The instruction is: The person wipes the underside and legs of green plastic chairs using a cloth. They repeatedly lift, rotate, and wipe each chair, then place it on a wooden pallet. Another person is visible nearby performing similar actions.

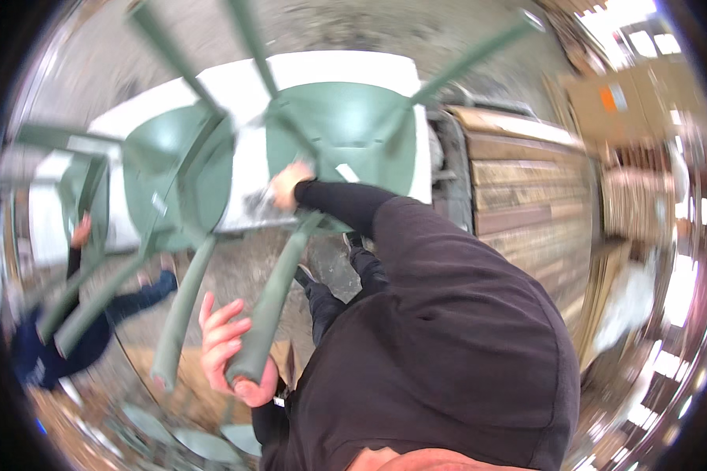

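Observation:
An upturned green chair lies seat-down in front of me, its seat [353, 118] on a white-covered work surface [251, 169] and its legs sticking up. My left hand [232, 349] cups the free end of its near chair leg [271, 302], the thumb across the tip and the fingers curled loosely beside it. Farther in, my right hand [292, 184] reaches to the frame where that leg meets the underside of the seat. Motion smears its fingers, so whether it grips anything is unclear. A small white label [346, 173] shows near my right wrist.
To the left stand a second upturned green chair [177, 157] and a third [82, 188], with a co-worker's hand [81, 231] at the third. Stacked wooden boards [526, 177] and a cardboard box [620, 106] are on the right. More green chair parts [204, 443] lie at lower left.

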